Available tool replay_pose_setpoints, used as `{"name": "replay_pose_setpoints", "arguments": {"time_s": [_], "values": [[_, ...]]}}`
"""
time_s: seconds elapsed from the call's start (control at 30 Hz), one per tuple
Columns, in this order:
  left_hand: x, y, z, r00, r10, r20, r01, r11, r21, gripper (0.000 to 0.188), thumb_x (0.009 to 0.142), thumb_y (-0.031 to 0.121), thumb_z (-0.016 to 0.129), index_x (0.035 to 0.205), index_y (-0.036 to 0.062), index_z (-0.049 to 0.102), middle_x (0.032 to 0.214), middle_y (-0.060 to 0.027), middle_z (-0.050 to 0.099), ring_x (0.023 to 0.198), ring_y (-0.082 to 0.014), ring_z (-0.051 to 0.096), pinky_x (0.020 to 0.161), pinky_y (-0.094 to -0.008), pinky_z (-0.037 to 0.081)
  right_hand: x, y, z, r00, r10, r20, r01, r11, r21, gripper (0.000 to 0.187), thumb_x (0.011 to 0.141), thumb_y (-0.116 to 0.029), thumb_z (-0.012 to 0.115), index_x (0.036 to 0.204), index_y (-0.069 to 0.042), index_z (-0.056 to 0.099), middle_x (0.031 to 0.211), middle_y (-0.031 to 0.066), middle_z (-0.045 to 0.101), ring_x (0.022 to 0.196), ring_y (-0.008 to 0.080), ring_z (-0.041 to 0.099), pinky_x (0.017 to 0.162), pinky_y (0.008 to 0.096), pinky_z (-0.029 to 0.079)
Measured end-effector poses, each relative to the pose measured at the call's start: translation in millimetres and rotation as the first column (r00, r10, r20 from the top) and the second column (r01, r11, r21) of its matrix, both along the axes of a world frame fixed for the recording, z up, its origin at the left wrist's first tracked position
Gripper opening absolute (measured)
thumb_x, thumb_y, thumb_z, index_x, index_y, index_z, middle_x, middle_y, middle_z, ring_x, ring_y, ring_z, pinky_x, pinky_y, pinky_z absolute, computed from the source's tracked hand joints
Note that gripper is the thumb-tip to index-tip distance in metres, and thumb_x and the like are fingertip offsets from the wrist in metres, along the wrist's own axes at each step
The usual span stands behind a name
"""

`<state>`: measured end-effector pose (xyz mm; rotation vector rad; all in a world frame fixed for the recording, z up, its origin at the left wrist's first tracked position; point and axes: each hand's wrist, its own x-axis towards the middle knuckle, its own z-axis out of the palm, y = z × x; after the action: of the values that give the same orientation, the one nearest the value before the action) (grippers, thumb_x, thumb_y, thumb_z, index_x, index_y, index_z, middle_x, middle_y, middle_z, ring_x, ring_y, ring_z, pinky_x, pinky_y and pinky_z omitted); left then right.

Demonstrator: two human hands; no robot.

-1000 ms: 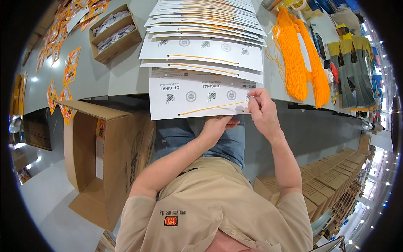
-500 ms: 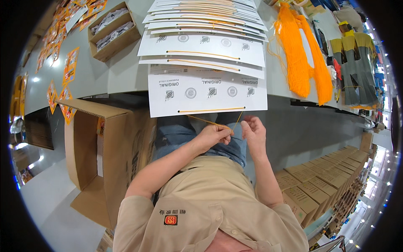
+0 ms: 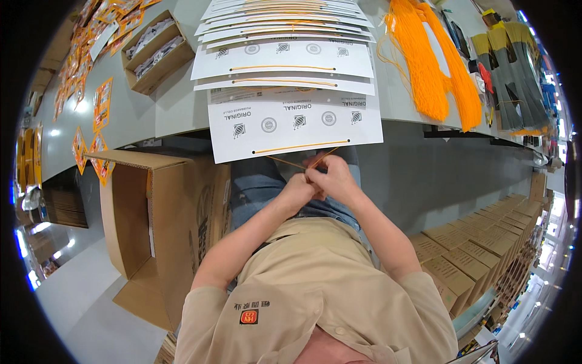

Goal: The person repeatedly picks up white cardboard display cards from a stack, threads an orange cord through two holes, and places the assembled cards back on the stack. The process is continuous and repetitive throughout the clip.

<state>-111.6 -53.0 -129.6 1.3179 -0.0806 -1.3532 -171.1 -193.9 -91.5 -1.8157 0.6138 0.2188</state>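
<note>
We see both hands dropped from the card's edge to the lap. Left hand (image 3: 298, 189) and right hand (image 3: 333, 179) now touch, fingers pinched shut on the orange string (image 3: 290, 163) ends hanging below the white card (image 3: 294, 124) overhanging the table (image 3: 176, 103); likely tying.

Grey worktable (image 3: 176, 115), overlapping white printed cards (image 3: 291, 67), orange cord bundle (image 3: 436, 67), small cardboard tray (image 3: 159, 48), possibly brushes (image 3: 506, 79).

Tan short-sleeved shirt (image 3: 315, 291), small red chest emblem (image 3: 248, 316), blue jeans (image 3: 260, 188).
</note>
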Motion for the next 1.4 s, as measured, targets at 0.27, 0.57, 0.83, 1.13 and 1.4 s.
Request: {"name": "replay_pose_setpoints", "arguments": {"time_s": [0.27,0.57,0.83,1.13,1.4], "values": [[29,7,24,0.872,0.382,0.307,-0.383,0.922,-0.060,0.019,0.094,0.017,0.072,0.085,0.0006,0.071,0.073,0.0013,0.065,0.063,-0.0058,0.055,0.058,-0.0238,0.044,-11,9,-6,0.966,-0.236,0.107,0.174,0.897,0.406,0.018,0.091,-0.007,0.072,0.103,0.002,0.063,0.087,0.0068,0.072,0.077,0.0090,0.065,0.070,0.0249,0.053],[34,15,29,0.896,0.095,0.434,-0.161,0.980,0.118,0.020,0.095,0.016,0.069,0.093,-0.0032,0.073,0.076,-0.0019,0.067,0.067,-0.0078,0.057,0.063,-0.0242,0.047,-14,30,13,0.910,-0.060,0.411,0.139,0.976,-0.165,0.015,0.094,-0.010,0.067,0.104,0.001,0.069,0.087,0.0109,0.069,0.073,0.0197,0.065,0.067,0.0334,0.052],[25,7,17,0.856,0.451,0.251,-0.436,0.892,-0.116,0.009,0.097,0.006,0.063,0.096,0.0002,0.069,0.081,-0.0028,0.066,0.071,-0.0103,0.059,0.066,-0.0261,0.050,-4,31,19,0.878,-0.210,0.429,0.227,0.974,0.012,0.013,0.085,-0.005,0.075,0.091,-0.001,0.064,0.087,0.0107,0.060,0.074,0.0215,0.062,0.065,0.0353,0.050],[24,25,43,0.828,0.542,0.142,-0.465,0.806,-0.366,0.024,0.100,0.003,0.053,0.122,-0.0028,0.062,0.109,-0.0129,0.071,0.099,-0.0209,0.070,0.091,-0.0368,0.057,-50,-15,-5,0.921,-0.085,0.379,0.214,0.926,-0.311,0.012,0.087,-0.006,0.073,0.090,0.002,0.065,0.083,0.0120,0.068,0.071,0.0204,0.067,0.066,0.0326,0.054],[80,-17,105,0.714,0.685,-0.143,-0.684,0.639,-0.352,0.030,0.100,0.004,0.051,0.128,-0.0053,0.053,0.120,-0.0169,0.066,0.104,-0.0278,0.070,0.096,-0.0431,0.057,-15,-144,12,0.821,-0.185,0.540,0.505,0.676,-0.537,0.014,0.093,-0.011,0.068,0.096,0.002,0.064,0.072,0.0116,0.063,0.062,0.0188,0.062,0.060,0.0318,0.050]]}}
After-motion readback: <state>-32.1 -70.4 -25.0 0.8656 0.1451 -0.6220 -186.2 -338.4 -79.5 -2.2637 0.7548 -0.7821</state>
